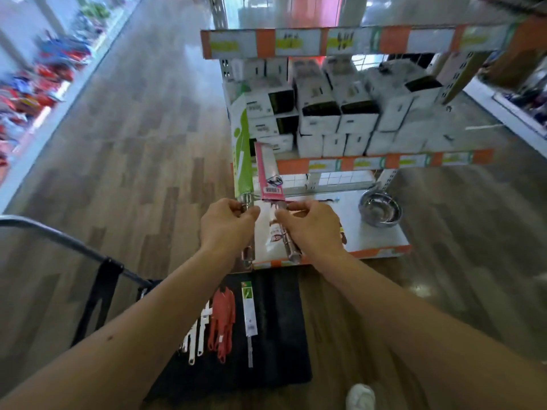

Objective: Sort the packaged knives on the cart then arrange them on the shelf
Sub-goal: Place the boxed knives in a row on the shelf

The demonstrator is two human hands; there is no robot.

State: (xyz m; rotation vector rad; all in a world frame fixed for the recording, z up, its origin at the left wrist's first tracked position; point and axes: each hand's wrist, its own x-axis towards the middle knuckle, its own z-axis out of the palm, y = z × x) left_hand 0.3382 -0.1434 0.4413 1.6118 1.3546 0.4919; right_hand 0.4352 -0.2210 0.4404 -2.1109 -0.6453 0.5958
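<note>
My left hand [229,221] grips the steel handle of a knife in a green and white sleeve [242,149], which points away toward the shelf. My right hand [310,224] holds the steel handle of a knife in a pink sleeve [268,176], tilted beside the green one. Both knives hover over the left end of the low white shelf board [352,232]. Below my arms the black cart deck [278,327] carries red-handled knives [222,318], white-handled knives [198,335] and one knife in a green-topped sleeve [249,315].
A steel bowl [380,208] sits on the low shelf board at the right. The shelf above holds several white and black boxes [340,113]. The cart's grey handle bar [68,241] rises at the left. Wooden floor lies all around; my white shoe [361,396] shows below.
</note>
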